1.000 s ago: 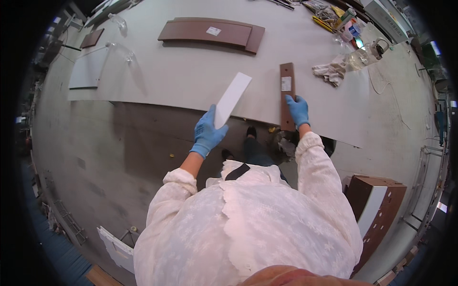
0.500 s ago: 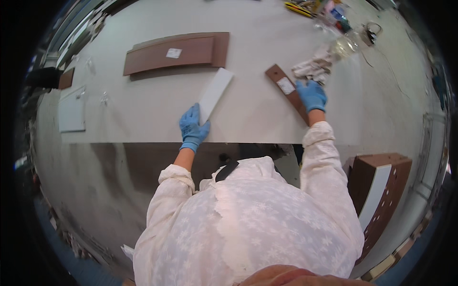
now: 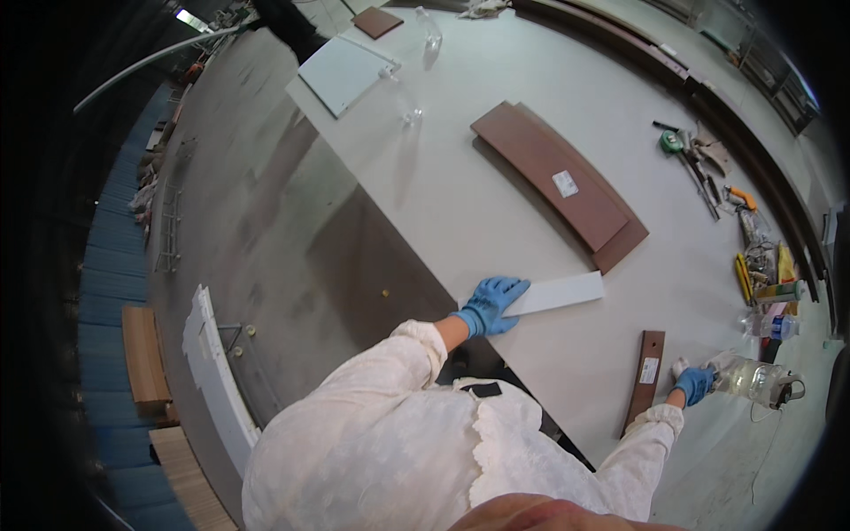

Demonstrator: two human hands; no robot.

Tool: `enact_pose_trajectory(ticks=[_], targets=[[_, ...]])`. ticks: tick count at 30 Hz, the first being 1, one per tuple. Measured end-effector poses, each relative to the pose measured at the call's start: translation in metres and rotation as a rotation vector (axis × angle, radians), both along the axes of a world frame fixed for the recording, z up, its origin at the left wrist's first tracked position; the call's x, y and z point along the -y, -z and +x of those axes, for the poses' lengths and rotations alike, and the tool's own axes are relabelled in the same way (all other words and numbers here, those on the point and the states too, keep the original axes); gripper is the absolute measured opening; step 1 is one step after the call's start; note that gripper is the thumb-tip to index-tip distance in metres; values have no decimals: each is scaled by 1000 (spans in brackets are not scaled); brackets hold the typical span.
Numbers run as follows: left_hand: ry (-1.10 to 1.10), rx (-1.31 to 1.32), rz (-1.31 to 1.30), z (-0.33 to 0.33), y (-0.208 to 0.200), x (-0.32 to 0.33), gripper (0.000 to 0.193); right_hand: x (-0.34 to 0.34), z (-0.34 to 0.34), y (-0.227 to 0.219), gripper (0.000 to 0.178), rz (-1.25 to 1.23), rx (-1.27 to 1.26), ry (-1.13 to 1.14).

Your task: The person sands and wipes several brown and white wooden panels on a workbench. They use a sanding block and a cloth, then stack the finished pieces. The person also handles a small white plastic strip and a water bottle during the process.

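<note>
My left hand (image 3: 493, 306), in a blue glove, grips the near end of a narrow white board (image 3: 560, 294) lying flat on the table, its thumb and fingers to either side. My right hand (image 3: 693, 385), gloved alike, has its fingers closed on a crumpled pale rag (image 3: 680, 365), which is mostly hidden beside a clear jar (image 3: 758, 382). Just left of this hand lies a short brown strip (image 3: 645, 376) with a hole and a white label. Beyond the white board rest stacked brown curved-edge panels (image 3: 567, 183), labelled on top.
Hand tools, including a green tape measure (image 3: 670, 142) and yellow-handled cutters (image 3: 743, 278), lie along the far right side. A white panel (image 3: 345, 74) and a small brown piece (image 3: 377, 23) sit at the table's far left, near a dark sleeve (image 3: 288, 26).
My view has swung left, so the table now runs diagonally. The left hand stays at the white board. The right hand has shifted from beside the brown strip toward the jar, at the rag.
</note>
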State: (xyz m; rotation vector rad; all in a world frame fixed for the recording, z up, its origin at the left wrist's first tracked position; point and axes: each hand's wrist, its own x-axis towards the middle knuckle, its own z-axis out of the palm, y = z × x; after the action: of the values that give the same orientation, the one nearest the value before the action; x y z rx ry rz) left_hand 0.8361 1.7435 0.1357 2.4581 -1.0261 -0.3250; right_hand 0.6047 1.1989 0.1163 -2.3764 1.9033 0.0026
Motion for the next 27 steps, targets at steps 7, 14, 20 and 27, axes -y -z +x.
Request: enact_pose_trajectory(ticks=[7, 14, 20, 27], targets=[[-72, -186, 78, 7, -12, 11, 89, 1, 15, -37, 41, 471, 1340, 236], [-267, -742, -639, -12, -92, 42, 66, -258, 111, -135, 32, 1183, 1427, -179], [-416, -1072, -1183, -9, -142, -16, 43, -432, 142, -183, 42, 1302, 1347, -418], [-432, -1249, -1300, 7, -172, -113, 51, -487, 157, -210, 53, 919, 1240, -611]])
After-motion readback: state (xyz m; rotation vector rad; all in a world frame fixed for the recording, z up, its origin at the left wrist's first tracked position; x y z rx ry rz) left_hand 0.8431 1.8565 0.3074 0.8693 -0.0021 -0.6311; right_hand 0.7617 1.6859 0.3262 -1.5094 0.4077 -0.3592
